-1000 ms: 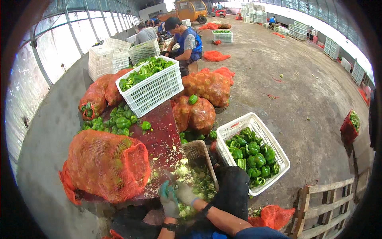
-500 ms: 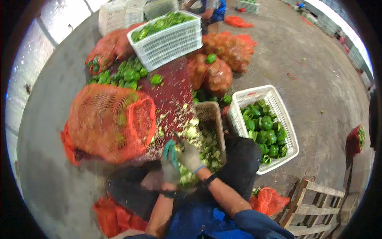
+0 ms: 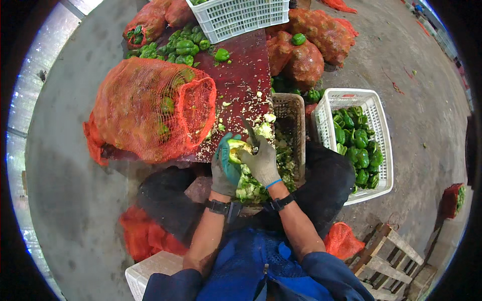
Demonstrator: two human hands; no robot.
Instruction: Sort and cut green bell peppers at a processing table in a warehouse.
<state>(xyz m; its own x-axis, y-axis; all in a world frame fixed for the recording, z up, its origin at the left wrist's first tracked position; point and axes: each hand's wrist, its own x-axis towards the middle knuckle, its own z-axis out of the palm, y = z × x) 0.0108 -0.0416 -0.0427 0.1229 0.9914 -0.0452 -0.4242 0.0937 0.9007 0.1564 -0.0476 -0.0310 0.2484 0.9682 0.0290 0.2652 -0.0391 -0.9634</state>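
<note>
Between my hands is a green bell pepper with its pale cut inside showing. My left hand, in a grey glove with teal coating, is closed around the pepper's outer side. My right hand, in a whitish glove, grips a knife whose dark blade points up and away. The right thumb and fingers reach to the pepper's opening. Below my hands lie pale green pepper cores and scraps, some inside a brown crate. Seeds and bits are strewn over the dark red tabletop.
An orange mesh sack of peppers lies on the table's left, with loose green peppers behind it. A white crate of peppers stands right. Another white crate stands far back, beside full sacks. A wooden pallet lies lower right.
The view has tilted down, so the table and crates sit higher in it. My hands have turned, and the pepper's pale inside now shows between them. The knife stays in my right hand.
</note>
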